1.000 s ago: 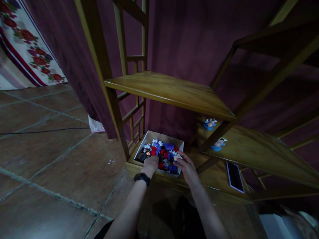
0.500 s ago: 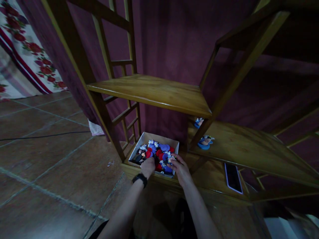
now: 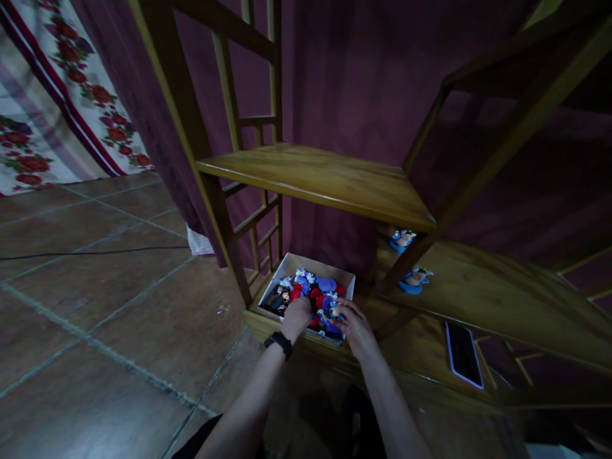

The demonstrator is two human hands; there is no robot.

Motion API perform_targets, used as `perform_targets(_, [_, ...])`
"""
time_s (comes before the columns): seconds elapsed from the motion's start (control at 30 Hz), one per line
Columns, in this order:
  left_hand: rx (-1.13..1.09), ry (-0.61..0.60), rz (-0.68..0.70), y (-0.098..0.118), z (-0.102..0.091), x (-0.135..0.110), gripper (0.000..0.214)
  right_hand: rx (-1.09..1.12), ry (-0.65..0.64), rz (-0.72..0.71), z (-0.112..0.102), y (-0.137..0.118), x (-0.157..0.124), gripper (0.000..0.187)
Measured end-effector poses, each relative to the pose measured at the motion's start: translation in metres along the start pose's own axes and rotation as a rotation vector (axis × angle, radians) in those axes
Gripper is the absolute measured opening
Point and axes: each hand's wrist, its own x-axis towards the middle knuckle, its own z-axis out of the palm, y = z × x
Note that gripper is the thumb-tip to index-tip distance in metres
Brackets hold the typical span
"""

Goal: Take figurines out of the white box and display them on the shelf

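A white cardboard box (image 3: 273, 280) on the low shelf holds many small figurines (image 3: 327, 284) with purple, red and blue round bases. My left hand (image 3: 297, 317), with a black watch on its wrist, reaches over the box's front edge. Its fingers point down among the figurines, and their tips are hidden. At the box's right side, my right hand (image 3: 357, 326) has its fingers curled round a small blue-and-tan figurine (image 3: 336, 311).
Two blue-based figurines stand on the right-hand shelf, the front one (image 3: 414, 280) near a wooden post. A phone (image 3: 463, 354) lies on the lower shelf at right. Above the box juts a wooden shelf board (image 3: 315, 175). A dark cable (image 3: 95, 253) crosses the tiled floor.
The whole view has shifted, so the shelf and box appear further right. Both hands stay at the box, the left among the figurines and the right at the same figurine.
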Motion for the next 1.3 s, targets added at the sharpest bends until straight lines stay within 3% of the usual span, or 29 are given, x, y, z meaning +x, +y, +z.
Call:
perform_targets(0.1, [0.048,0.120,0.108,0.001,-0.007,0.001,0.015,0.012,0.038,0.067,0.001,0.009,0.006,0.026])
perform_targets(0.2, [-0.041,0.230,0.247,0.008,-0.012,0.001,0.016,0.000,0.068,0.149,0.003,0.015,0.011,0.027])
perform_targets(0.37, [-0.260,0.162,0.454,0.025,-0.015,-0.009,0.020,-0.015,0.036,0.240,0.009,0.018,0.013,0.035])
perform_targets(0.5, [-0.412,0.109,0.525,0.027,-0.015,-0.010,0.027,-0.024,-0.017,0.140,0.009,0.014,0.011,0.034])
perform_targets(0.57, [-0.610,0.105,0.421,0.026,-0.014,-0.007,0.029,-0.046,-0.050,0.077,0.008,0.012,0.009,0.037])
perform_targets(0.67, [-0.910,0.028,0.101,0.027,-0.011,-0.006,0.022,-0.127,-0.078,-0.006,0.008,0.009,0.006,0.039])
perform_targets(0.8, [-1.035,-0.156,-0.139,0.032,-0.010,-0.011,0.024,-0.199,-0.071,-0.028,0.009,0.009,0.005,0.040])
perform_targets(0.97, [-1.165,-0.026,-0.269,0.030,-0.015,-0.007,0.015,-0.025,-0.023,-0.031,0.006,0.007,0.007,0.030])
perform_targets(1.07, [-1.184,0.008,-0.277,0.027,-0.015,-0.002,0.015,0.072,-0.046,-0.070,0.003,0.001,0.007,0.030])
perform_targets(1.3, [-1.235,-0.122,-0.240,0.036,-0.009,-0.012,0.015,-0.018,0.028,-0.240,0.006,-0.005,0.006,0.039])
